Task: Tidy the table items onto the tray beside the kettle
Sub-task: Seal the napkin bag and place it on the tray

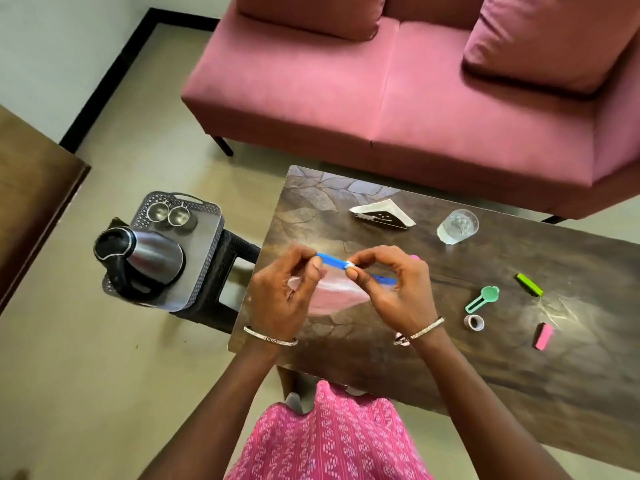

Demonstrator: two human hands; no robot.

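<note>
Living room with a beige floor; a dark wood coffee table [450, 358] stands in front of a pink sofa [381, 98]. A blue clip [334, 262], long and thin, is held just above the table's left end, tilted slightly down to the right. The left hand [284, 292] pinches the clip's left end between thumb and forefinger, other fingers curled in and palm turned right. The right hand [398, 292] pinches the clip near its middle at a white patch, fingers arched over and wrist bent. The hands are close together with both forearms coming up from the bottom edge, and there is a bangle on each wrist.

Directly under the clip lies a pink see-through pouch [332, 294], partly hidden by the hands. Beyond the clip is a napkin holder [381, 214] with white napkins. Beyond and right of the clip is a clear glass [457, 225]. To the right of the clip are a teal scoop [481, 299], a small tape roll [473, 322], a green clip [529, 284] and, farthest off, a pink block [543, 336], all flat on the table and apart from each other.

Left of the clip, off the table, a grey tray [204, 251] sits on a dark stool [221, 299]. The steel kettle [145, 261] is on the tray's near part and two steel cups [169, 214] touch each other at its far end.
</note>
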